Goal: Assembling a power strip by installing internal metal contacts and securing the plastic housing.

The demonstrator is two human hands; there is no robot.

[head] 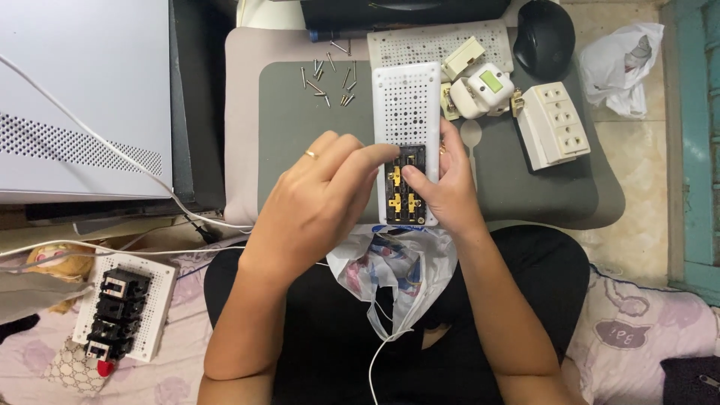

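A long white perforated socket strip [407, 135] is held upright over the lap, its lower end opened so that a dark block with yellow-brass contacts [405, 191] is exposed. The strip is gripped along its right edge by the right hand [450, 184], whose fingers are curled round the casing and whose thumb is pressed on the contact block. The left hand [319, 202] is closed loosely on the left edge of the strip, with a forefinger stretched across to the contacts; a ring is worn on one finger. Whether anything small is pinched between the fingertips cannot be told.

Just below the strip, a crumpled plastic bag [394, 270] is lying on the lap. Behind the strip, a grey cushioned lap desk [300, 127] is spread with loose screws [328, 79] near its far left. A second perforated white plate [435, 43] is laid at the far edge, and beside it are seen a cream plug adapter with a green window [484, 90] and a cream multi-socket block [553, 124]. A black computer mouse [544, 37] is placed at the far right corner.

To the near left, on a patterned bed sheet [637, 337], another white perforated strip fitted with black socket modules [124, 311] is laid. A white machine housing [82, 97] is seen at the upper left, with a white cable [112, 154] running across it.
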